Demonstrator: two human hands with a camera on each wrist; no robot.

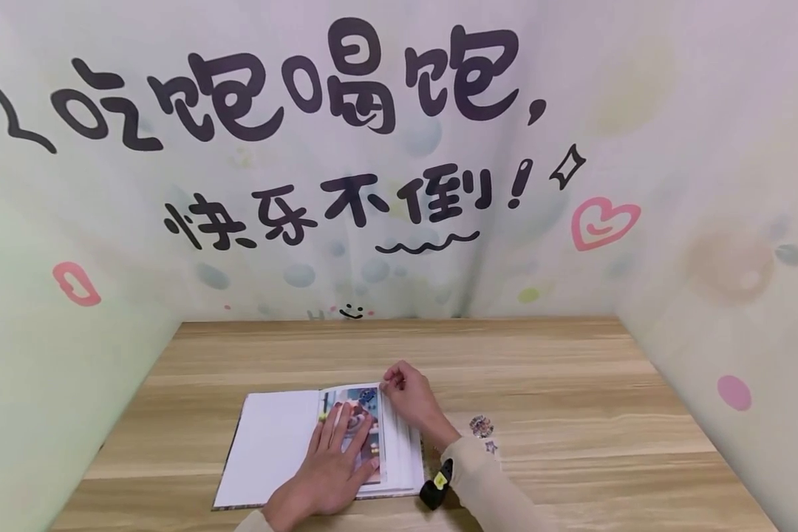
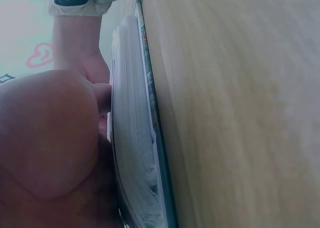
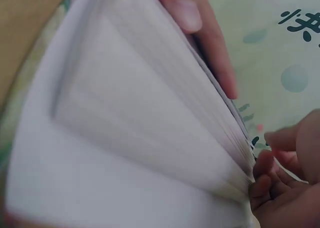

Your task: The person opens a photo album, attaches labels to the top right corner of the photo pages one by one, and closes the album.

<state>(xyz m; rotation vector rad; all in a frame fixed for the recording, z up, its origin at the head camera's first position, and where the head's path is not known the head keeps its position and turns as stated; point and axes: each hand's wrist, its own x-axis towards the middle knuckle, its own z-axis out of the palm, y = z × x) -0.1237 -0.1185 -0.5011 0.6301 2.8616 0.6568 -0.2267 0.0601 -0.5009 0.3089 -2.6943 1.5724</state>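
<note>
An album (image 1: 273, 443) lies spread on the table, with a blank white inside cover on the left and a thick stack of pages (image 3: 145, 97) on the right. On the top page is a colourful photo (image 1: 367, 397), partly covered by my left hand (image 1: 329, 469), which rests flat on it with fingers spread. My right hand (image 1: 412, 399) is at the upper right corner of the pages, where thumb and curled fingers pinch the edge of the album page. Seen from the left wrist, the page edges (image 2: 131, 112) stand above the patterned cover.
To the right of the album, a round glittery sticker (image 1: 482, 425) and a small star sticker (image 1: 491, 446) lie on the wooden table (image 1: 572, 384). Printed cloth walls (image 1: 399, 281) enclose its back and sides.
</note>
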